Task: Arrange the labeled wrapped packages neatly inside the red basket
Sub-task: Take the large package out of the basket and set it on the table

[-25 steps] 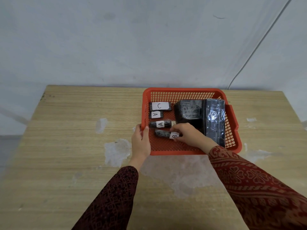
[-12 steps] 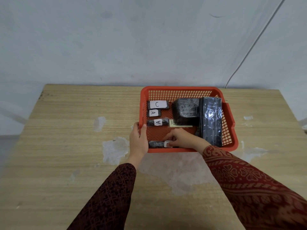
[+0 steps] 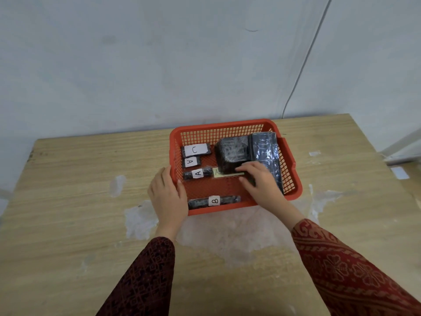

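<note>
The red basket (image 3: 293, 176) stands on the wooden table (image 3: 68, 213). Inside, along its left side, lie a package labelled C (image 3: 196, 150), a small A package (image 3: 191, 161) and a longer A package (image 3: 197, 173). A long B package (image 3: 214, 201) lies against the near wall. A bulky dark wrapped block (image 3: 231, 153) and a tall shiny package (image 3: 265, 147) fill the right half. My left hand (image 3: 167, 195) grips the basket's near-left rim. My right hand (image 3: 259, 181) rests on a flat package with a pale label (image 3: 218, 173) under the block; its grip is unclear.
A wall rises right behind the table, with a thin cable (image 3: 303, 65) running down it. The tabletop has worn whitish patches (image 3: 139, 220) in front of the basket. A pale object (image 3: 403, 153) sits off the table's right edge.
My right hand set the B package against the basket's near wall, let go, and moved up to the flat package under the block. My left hand stayed on the rim.
</note>
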